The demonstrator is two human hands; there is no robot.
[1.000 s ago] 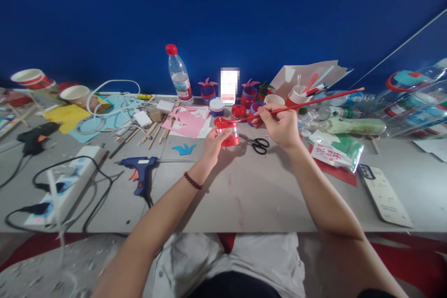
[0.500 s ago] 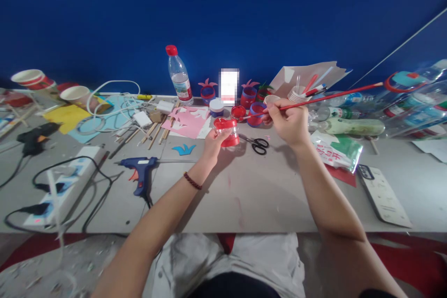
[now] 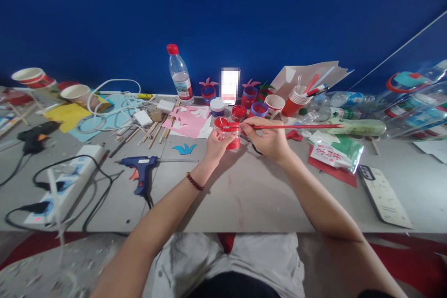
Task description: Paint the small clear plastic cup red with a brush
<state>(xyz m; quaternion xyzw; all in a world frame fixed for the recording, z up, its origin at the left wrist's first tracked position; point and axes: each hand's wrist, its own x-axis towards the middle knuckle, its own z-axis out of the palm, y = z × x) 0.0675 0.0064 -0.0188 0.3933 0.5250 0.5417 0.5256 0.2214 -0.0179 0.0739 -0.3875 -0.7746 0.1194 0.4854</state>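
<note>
My left hand (image 3: pixel 217 146) is closed around a small clear plastic cup (image 3: pixel 233 142) with red paint on its rim and lower part. A red-handled paintbrush (image 3: pixel 296 126) lies level in the closed fingers of my right hand (image 3: pixel 267 139). Its tip reaches the upper part of the cup; whether it touches the rim or the inside I cannot tell. Right behind the cup stands an open jar of red paint (image 3: pixel 239 112), with a white-lidded jar (image 3: pixel 217 107) beside it. Black scissors (image 3: pixel 256 147) are partly hidden by my right hand.
A blue glue gun (image 3: pixel 141 172) and a blue paper cutout (image 3: pixel 184 149) lie left of my hands. Further left is a power strip (image 3: pixel 70 186) with cables. Painted cups (image 3: pixel 249 95) and a water bottle (image 3: pixel 181 79) stand behind. At right lie plastic bottles (image 3: pixel 359 126) and a phone (image 3: pixel 384 198).
My right hand has moved left and down from near the paint jar, bringing the brush tip to the cup. The cup in my left hand has tilted, its opening turned more into view.
</note>
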